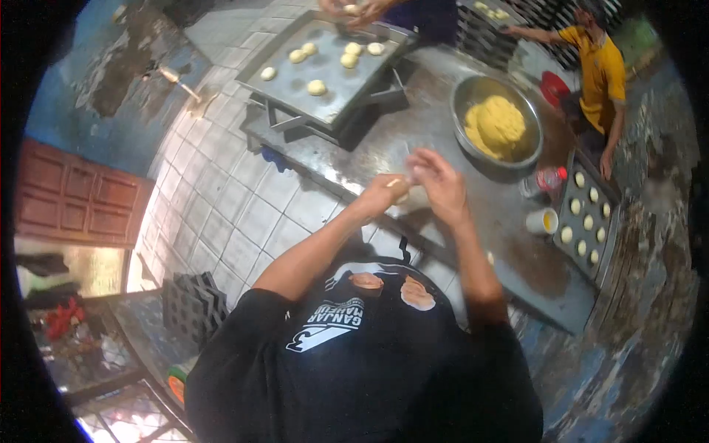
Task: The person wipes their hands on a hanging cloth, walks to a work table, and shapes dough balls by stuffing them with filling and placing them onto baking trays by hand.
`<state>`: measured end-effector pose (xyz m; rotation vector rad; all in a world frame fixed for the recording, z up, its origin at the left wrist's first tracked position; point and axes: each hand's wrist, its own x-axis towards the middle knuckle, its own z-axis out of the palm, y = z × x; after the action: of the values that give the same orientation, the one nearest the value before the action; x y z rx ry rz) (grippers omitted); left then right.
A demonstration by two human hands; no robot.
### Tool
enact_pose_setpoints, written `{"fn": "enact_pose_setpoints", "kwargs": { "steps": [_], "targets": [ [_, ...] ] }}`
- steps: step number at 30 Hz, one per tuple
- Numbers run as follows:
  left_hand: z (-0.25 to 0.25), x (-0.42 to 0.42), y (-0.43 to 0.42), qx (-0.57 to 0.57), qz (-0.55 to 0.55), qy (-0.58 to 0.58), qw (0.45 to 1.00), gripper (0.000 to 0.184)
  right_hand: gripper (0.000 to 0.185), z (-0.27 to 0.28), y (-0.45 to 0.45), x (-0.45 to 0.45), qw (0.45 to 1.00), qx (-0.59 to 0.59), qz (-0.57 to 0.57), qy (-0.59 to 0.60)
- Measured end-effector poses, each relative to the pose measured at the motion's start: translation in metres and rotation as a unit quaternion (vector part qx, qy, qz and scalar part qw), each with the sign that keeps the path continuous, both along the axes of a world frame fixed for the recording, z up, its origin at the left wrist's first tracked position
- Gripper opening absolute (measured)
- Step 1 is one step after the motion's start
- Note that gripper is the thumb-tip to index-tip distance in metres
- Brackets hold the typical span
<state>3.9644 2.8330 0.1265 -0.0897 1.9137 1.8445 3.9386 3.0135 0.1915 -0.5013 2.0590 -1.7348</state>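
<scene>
In the head view, my left hand (381, 196) is curled round a small piece of pale dough (399, 191), part of which shows by the thumb. Close beside it, my right hand (440, 183) is raised with its fingers bent and somewhat apart. Its fingertips are near the dough; blur hides whether they touch it. Both hands are over the front edge of the metal table (421, 133). Beyond my right hand stands a metal bowl (459, 122) with a big yellow mass of filling or dough (498, 124) in it.
A raised tray (292, 88) holds several dough balls; another person's hands (362, 10) are over it. At right lie a tray of dough balls (574, 255), a white cup (541, 221) and a red-capped bottle (545, 181). A person in yellow (602, 70) sits beyond.
</scene>
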Motion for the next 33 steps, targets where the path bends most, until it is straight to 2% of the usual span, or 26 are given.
{"fn": "enact_pose_setpoints", "kwargs": {
  "steps": [1, 2, 3, 4, 5, 6, 7, 8, 9, 10, 12, 13, 14, 15, 16, 17, 18, 19, 20, 21, 22, 24, 26, 28, 30, 33],
  "targets": [
    [0.008, -0.004, -0.012, 0.039, 0.05, -0.039, 0.997, 0.049, 0.033, -0.011, -0.016, -0.005, 0.978, 0.012, -0.108, 0.18],
    [0.013, -0.006, -0.02, 0.048, 0.068, -0.038, 0.996, 0.049, 0.036, -0.024, -0.032, -0.007, 0.913, 0.019, -0.208, 0.351],
    [0.022, -0.007, -0.027, 0.153, 0.115, -0.045, 0.98, 0.057, 0.041, -0.035, -0.047, -0.003, 0.892, 0.073, -0.196, 0.401],
    [0.027, -0.008, -0.036, 0.257, 0.162, -0.048, 0.952, 0.065, 0.041, -0.045, -0.065, 0.002, 0.896, 0.073, -0.177, 0.401],
    [0.027, -0.01, -0.044, 0.295, 0.144, -0.036, 0.944, 0.075, 0.044, -0.054, -0.085, 0.009, 0.939, 0.055, -0.153, 0.304],
    [0.027, -0.014, -0.056, 0.301, 0.158, -0.035, 0.94, 0.075, 0.047, -0.059, -0.105, 0.008, 0.97, 0.041, -0.13, 0.203],
    [0.027, -0.021, -0.068, 0.262, 0.166, -0.037, 0.95, 0.074, 0.041, -0.058, -0.125, -0.002, 0.989, 0.003, -0.148, 0.0],
    [0.025, -0.027, -0.082, 0.222, 0.172, -0.041, 0.959, 0.074, 0.041, -0.054, -0.142, -0.014, 0.991, 0.012, -0.137, 0.002],
    [0.023, -0.032, -0.096, 0.115, 0.188, 0.072, 0.973, 0.068, 0.037, -0.044, -0.161, -0.027, 0.963, -0.162, -0.109, -0.187],
    [0.027, -0.043, -0.116, 0.125, 0.198, 0.073, 0.969, 0.068, 0.036, -0.038, -0.181, -0.041, 0.871, -0.32, -0.077, -0.365],
    [0.032, -0.061, -0.161, 0.206, 0.231, 0.016, 0.951, 0.063, 0.036, -0.031, -0.222, -0.074, 0.872, -0.275, -0.083, -0.397],
    [0.033, -0.074, -0.184, 0.215, 0.278, 0.051, 0.935, 0.061, 0.035, -0.023, -0.241, -0.099, 0.889, -0.229, 0.002, -0.397],
    [0.032, -0.081, -0.212, 0.282, 0.257, -0.015, 0.924, 0.065, 0.034, -0.018, -0.261, -0.125, 0.895, -0.182, 0.09, -0.397],
    [0.029, -0.091, -0.232, 0.208, 0.3, 0.049, 0.93, 0.068, 0.031, -0.02, -0.284, -0.154, 0.911, -0.126, 0.13, -0.369],
    [0.025, -0.099, -0.251, 0.128, 0.336, 0.107, 0.927, 0.072, 0.031, -0.022, -0.308, -0.184, 0.937, -0.017, 0.166, -0.307],
    [0.021, -0.105, -0.274, 0.116, 0.358, 0.124, 0.918, 0.079, 0.037, -0.005, -0.341, -0.196, 0.968, 0.028, 0.135, -0.209],
    [0.006, -0.108, -0.295, 0.122, 0.386, 0.149, 0.902, 0.082, 0.045, -0.022, -0.376, -0.215, 0.991, 0.118, 0.058, -0.012],
    [-0.009, -0.111, -0.316, 0.127, 0.412, 0.174, 0.886, 0.085, 0.046, -0.06, -0.398, -0.245, 0.964, 0.161, 0.052, 0.207],
    [-0.021, -0.107, -0.34, 0.098, 0.42, 0.182, 0.884, 0.087, 0.046, -0.085, -0.417, -0.266, 0.962, 0.169, 0.06, 0.205],
    [-0.035, -0.102, -0.358, 0.11, 0.445, 0.187, 0.869, 0.083, 0.047, -0.106, -0.432, -0.282, 0.907, 0.272, 0.122, 0.296],
    [-0.039, -0.092, -0.378, 0.073, 0.457, 0.196, 0.864, 0.078, 0.047, -0.111, -0.446, -0.288, 0.829, 0.365, 0.185, 0.382],
    [-0.045, -0.068, -0.407, 0.047, 0.504, 0.201, 0.838, 0.078, 0.046, -0.124, -0.464, -0.295, 0.829, 0.344, 0.21, 0.387],
    [-0.042, -0.046, -0.436, -0.11, 0.505, 0.105, 0.85, 0.079, 0.048, -0.148, -0.469, -0.303, 0.824, 0.295, 0.217, 0.433],
    [-0.05, -0.039, -0.453, -0.127, 0.529, 0.093, 0.834, 0.079, 0.05, -0.158, -0.471, -0.289, 0.816, 0.29, 0.193, 0.462],
    [-0.042, -0.045, -0.459, -0.085, 0.509, 0.039, 0.855, 0.074, 0.051, -0.158, -0.477, -0.284, 0.807, 0.281, 0.157, 0.495],
    [-0.041, -0.073, -0.452, -0.033, 0.5, 0.025, 0.865, 0.07, 0.061, -0.14, -0.471, -0.292, 0.785, 0.382, 0.211, 0.44]
  ]
}}
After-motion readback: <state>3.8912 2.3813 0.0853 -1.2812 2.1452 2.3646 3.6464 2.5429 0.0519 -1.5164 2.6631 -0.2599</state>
